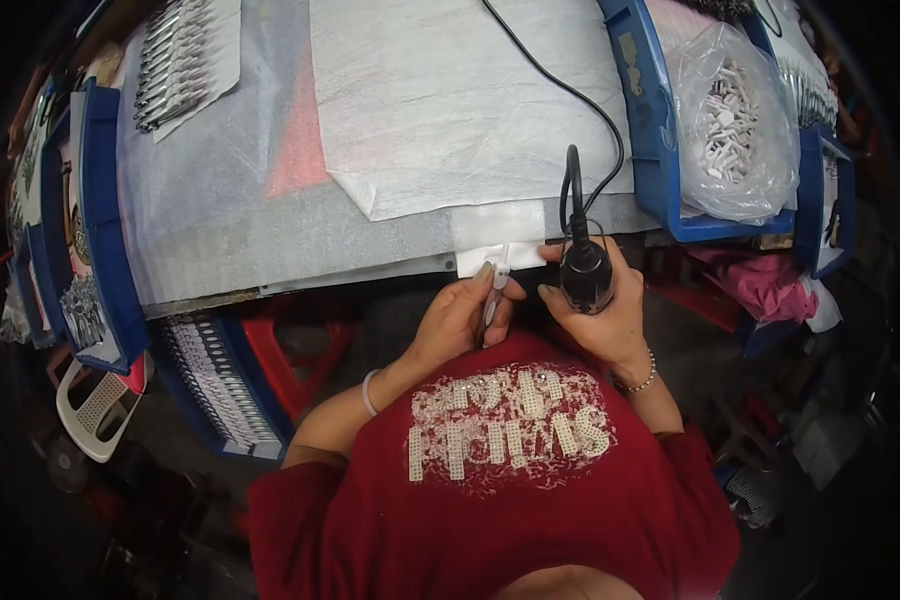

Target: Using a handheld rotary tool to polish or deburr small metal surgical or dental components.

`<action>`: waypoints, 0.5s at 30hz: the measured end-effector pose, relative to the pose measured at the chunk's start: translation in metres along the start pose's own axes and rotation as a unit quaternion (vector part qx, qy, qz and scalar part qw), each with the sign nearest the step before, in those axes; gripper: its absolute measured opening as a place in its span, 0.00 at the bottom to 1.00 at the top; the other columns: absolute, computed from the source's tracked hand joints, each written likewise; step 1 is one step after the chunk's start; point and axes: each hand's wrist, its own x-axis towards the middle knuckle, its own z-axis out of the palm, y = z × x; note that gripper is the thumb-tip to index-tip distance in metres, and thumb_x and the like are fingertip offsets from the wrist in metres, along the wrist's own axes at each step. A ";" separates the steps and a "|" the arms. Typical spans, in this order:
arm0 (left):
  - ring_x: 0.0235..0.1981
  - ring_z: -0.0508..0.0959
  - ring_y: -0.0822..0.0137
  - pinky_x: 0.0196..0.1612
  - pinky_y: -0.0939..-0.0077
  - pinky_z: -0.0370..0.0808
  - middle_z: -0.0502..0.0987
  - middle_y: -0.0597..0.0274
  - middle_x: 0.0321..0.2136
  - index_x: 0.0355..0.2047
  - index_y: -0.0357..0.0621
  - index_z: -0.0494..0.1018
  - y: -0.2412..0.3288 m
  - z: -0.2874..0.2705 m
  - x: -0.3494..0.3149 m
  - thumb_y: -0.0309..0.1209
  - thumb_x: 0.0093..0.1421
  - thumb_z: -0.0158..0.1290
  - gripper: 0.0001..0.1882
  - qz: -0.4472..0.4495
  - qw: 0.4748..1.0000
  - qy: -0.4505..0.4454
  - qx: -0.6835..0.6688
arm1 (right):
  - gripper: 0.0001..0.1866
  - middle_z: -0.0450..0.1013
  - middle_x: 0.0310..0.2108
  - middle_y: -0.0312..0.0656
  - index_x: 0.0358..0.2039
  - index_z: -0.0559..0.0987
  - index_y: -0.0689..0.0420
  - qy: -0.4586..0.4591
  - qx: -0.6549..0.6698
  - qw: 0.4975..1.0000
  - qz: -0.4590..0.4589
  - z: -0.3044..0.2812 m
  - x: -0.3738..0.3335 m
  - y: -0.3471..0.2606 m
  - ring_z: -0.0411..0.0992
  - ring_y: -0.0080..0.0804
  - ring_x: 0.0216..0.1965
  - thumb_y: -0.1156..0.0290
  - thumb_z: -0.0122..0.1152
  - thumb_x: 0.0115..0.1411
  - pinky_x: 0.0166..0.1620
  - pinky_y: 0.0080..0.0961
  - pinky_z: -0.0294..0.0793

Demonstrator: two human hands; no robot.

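Close to the table's front edge, my left hand (457, 318) pinches a slim, light-coloured piece with a whitish tip (492, 298) between thumb and fingers. Its exact kind is too small to make out. My right hand (617, 308) is wrapped round a black corded power tool (586, 277), held upright with its cable leaving the top. The tool's working end is hidden from above. Between the two hands, a white folded sheet (500, 257) lies over the edge, right behind the piece's tip.
A white sheet (460, 110) covers the table's middle. Slim metal pieces (175, 65) lie in a row at far left. At right, a blue bin (660, 130) holds a clear bag of small white parts (730, 125). Another blue bin (100, 200) stands left; a black cable (560, 80) crosses the table.
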 end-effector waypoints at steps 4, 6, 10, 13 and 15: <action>0.16 0.64 0.76 0.20 0.84 0.61 0.68 0.66 0.18 0.40 0.36 0.71 -0.001 -0.007 0.003 0.47 0.71 0.33 0.26 0.006 0.999 -0.021 -0.030 | 0.21 0.78 0.29 0.42 0.39 0.74 0.60 0.040 0.014 0.999 -0.016 0.004 0.001 0.004 0.77 0.24 0.31 0.73 0.72 0.45 0.35 0.21 0.74; 0.16 0.63 0.78 0.20 0.84 0.60 0.68 0.66 0.19 0.40 0.37 0.71 -0.001 -0.010 0.005 0.47 0.71 0.34 0.25 0.023 0.999 -0.032 -0.038 | 0.21 0.78 0.29 0.42 0.39 0.74 0.60 0.034 0.012 0.999 -0.006 0.004 0.001 0.002 0.77 0.24 0.31 0.73 0.73 0.44 0.35 0.20 0.74; 0.16 0.61 0.79 0.20 0.85 0.60 0.68 0.68 0.20 0.40 0.38 0.71 -0.002 -0.008 0.001 0.48 0.70 0.36 0.24 0.022 0.999 0.003 -0.023 | 0.20 0.78 0.39 0.43 0.38 0.72 0.63 -0.016 0.013 0.996 -0.083 0.001 0.001 -0.002 0.75 0.20 0.27 0.80 0.69 0.44 0.34 0.18 0.74; 0.16 0.61 0.79 0.20 0.85 0.60 0.68 0.69 0.20 0.40 0.39 0.71 -0.002 -0.009 0.001 0.49 0.69 0.38 0.24 0.010 0.999 0.003 -0.033 | 0.22 0.78 0.39 0.43 0.40 0.73 0.63 -0.078 0.042 0.993 -0.080 0.000 0.003 -0.012 0.73 0.18 0.24 0.80 0.70 0.42 0.31 0.16 0.73; 0.16 0.61 0.80 0.20 0.85 0.59 0.68 0.69 0.20 0.40 0.39 0.72 0.000 -0.004 0.001 0.50 0.68 0.39 0.24 0.008 0.999 0.027 -0.040 | 0.23 0.77 0.40 0.43 0.42 0.74 0.64 -0.088 0.045 0.991 -0.088 0.003 0.005 -0.011 0.73 0.16 0.24 0.79 0.70 0.43 0.31 0.14 0.72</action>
